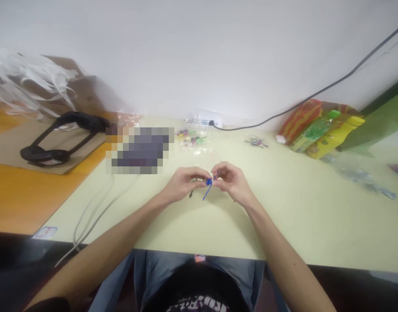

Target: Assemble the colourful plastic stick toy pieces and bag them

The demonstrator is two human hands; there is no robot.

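Just above the pale table, both hands meet around a small blue piece (209, 182) with a thin blue stick (206, 193) slanting down from it. My left hand (189, 184) pinches the blue piece between thumb and fingertips. Below those fingers hangs a thin dark stick (191, 193); whether it is joined to the blue piece, I cannot tell. My right hand (229, 180) is closed on the thin blue stick, its thumb and forefinger close to the blue piece. The fingers hide part of how the parts meet.
Small colourful pieces (195, 141) on clear plastic and another little pile (256, 141) lie toward the wall. A power strip (203, 120), a green bottle (316, 130) and a yellow bottle (337, 136) stand behind. Left are a pixelated area, white cables (98, 212) and a black frame (64, 138).
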